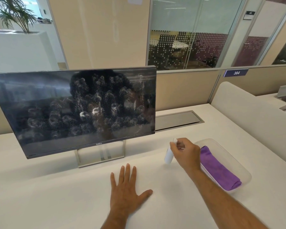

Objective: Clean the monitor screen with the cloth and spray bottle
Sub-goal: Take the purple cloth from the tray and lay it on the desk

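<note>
A black monitor [76,109] stands on a silver stand on the white desk [56,195], its dark screen speckled with spray droplets across the middle and right. My right hand [186,152] is closed around a small white spray bottle [169,155], held tilted just above the desk, right of the monitor stand. A folded purple cloth [220,169] lies in a clear plastic tray [244,172] directly behind and to the right of that hand. My left hand [126,190] rests flat on the desk, fingers spread, in front of the monitor.
A grey cable hatch [177,120] is set into the desk behind the monitor's right edge. A curved beige divider [254,118] bounds the desk on the right, and a low partition runs along the back.
</note>
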### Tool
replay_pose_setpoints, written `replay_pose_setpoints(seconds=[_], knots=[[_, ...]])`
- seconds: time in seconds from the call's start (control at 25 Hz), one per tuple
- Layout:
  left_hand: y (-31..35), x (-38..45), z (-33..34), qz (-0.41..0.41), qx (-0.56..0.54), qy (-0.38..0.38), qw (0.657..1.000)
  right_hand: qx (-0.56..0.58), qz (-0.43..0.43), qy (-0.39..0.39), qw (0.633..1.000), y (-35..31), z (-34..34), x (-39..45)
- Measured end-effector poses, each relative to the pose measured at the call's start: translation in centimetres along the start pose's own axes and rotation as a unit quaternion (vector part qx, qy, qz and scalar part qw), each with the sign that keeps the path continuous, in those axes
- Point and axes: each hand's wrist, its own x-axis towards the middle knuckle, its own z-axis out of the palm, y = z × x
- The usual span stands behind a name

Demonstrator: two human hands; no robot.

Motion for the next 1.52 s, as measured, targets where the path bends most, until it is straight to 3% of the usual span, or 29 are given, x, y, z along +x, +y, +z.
replay_pose_setpoints(seconds=[0.6,0.76,0.88,0.96,1.04,1.2,1.32,1.52], knots=[[-0.4,0.3,0.5,-0.017,0.019,-0.017,1.000,-0.012,0.036,-0.074,0.997,1.5,0.3,-2.4],[-0.3,0.2,0.2,-0.019,0.027,-0.027,0.999,-0.019,0.065,-0.010,0.998,1.6,-1.7,-0.4],[-0.2,0.2,0.1,-0.019,0.024,-0.025,0.999,-0.090,0.092,0.020,0.992,3.6,-4.1,2.3],[-0.2,0.2,0.0,-0.019,0.021,-0.026,0.999,-0.202,0.121,-0.054,0.970,5.7,-5.6,3.4],[-0.2,0.2,-0.1,-0.018,0.025,-0.027,0.999,-0.310,0.138,-0.179,0.924,7.3,-6.8,3.7],[-0.1,0.2,-0.1,-0.020,0.026,-0.026,0.999,-0.398,0.153,-0.337,0.840,9.1,-7.9,2.9],[-0.1,0.2,-0.2,-0.022,0.027,-0.028,0.999,-0.428,0.122,-0.360,0.820,9.8,-7.9,2.2],[0.0,0.1,-0.4,-0.023,0.027,-0.033,0.999,-0.438,0.078,-0.358,0.821,10.4,-8.2,2.2]])
